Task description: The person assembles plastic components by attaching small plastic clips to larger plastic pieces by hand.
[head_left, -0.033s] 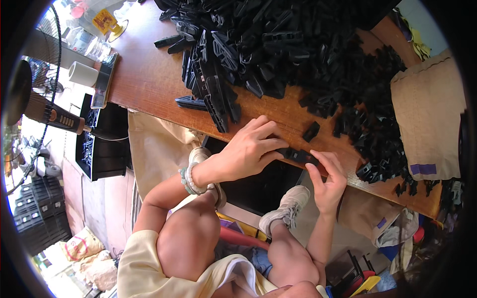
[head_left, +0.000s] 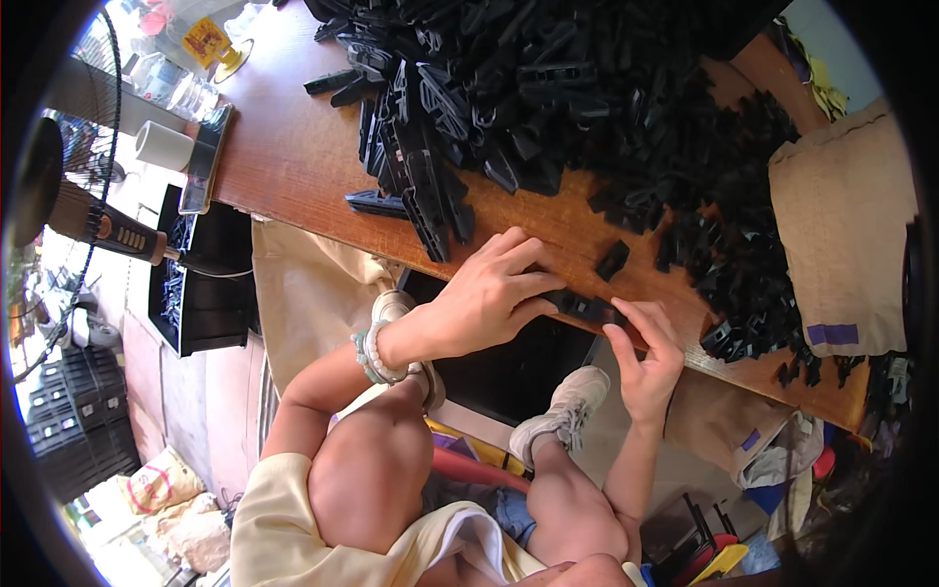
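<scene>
Between my hands, at the table's front edge, lies a dark, elongated black plastic part [head_left: 585, 306]. My left hand [head_left: 501, 293], with a beaded bracelet at the wrist, is closed on its left end between thumb and fingers. The thumb and forefinger of my right hand [head_left: 646, 357] pinch its right end; the fingertips partly cover it. A small black plastic piece [head_left: 613, 259] rests on the wood just beyond. Long black plastic parts [head_left: 421, 186] lie in a stack to the left, joining a large heap of similar parts [head_left: 548, 93] at the far side.
Many small black pieces [head_left: 719, 259] spread over the right of the wooden table [head_left: 279, 161], beside a brown fabric bag [head_left: 841, 235]. At the left are a phone [head_left: 207, 161], a white roll [head_left: 164, 146], a fan [head_left: 117, 230] and a black bin [head_left: 215, 303].
</scene>
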A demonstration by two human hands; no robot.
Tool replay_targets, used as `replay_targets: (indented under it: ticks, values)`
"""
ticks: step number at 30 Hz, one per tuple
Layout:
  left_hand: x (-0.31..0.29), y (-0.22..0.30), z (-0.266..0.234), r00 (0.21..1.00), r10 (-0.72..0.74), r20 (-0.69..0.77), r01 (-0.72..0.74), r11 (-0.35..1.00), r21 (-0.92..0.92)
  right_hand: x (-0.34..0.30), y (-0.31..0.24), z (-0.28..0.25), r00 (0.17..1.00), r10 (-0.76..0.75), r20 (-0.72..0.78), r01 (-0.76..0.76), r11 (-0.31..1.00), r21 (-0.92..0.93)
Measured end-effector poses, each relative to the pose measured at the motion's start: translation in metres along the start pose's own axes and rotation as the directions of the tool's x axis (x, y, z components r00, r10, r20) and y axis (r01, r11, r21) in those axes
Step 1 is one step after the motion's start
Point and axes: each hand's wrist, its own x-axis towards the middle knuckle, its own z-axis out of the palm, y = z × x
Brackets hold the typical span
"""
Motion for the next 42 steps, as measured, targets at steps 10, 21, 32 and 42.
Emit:
replay_targets:
  ticks: [10, 21, 32, 42]
  values:
    - [-0.002, -0.005, 0.002, 0.999, 0.030, 0.012, -0.030, 0.998, 0.047, -0.007, 0.003, 0.004, 0.999, 0.023, -0.041, -0.023, 1.000, 0.003]
    - [0.003, -0.007, 0.008, 0.990, 0.142, 0.000, -0.142, 0.989, 0.040, 0.011, -0.004, 0.017, 0.999, 0.002, 0.048, -0.003, 1.000, 0.029]
    - [0.018, -0.009, -0.039, 0.985, 0.145, -0.094, -0.036, 0.703, 0.710, 0.025, 0.006, 0.017, 0.987, -0.117, -0.109, 0.100, 0.984, -0.149]
    - [0.007, -0.005, -0.019, 0.943, 0.289, 0.166, -0.323, 0.674, 0.664, 0.029, 0.014, 0.015, 0.959, -0.280, -0.045, 0.251, 0.911, -0.326]
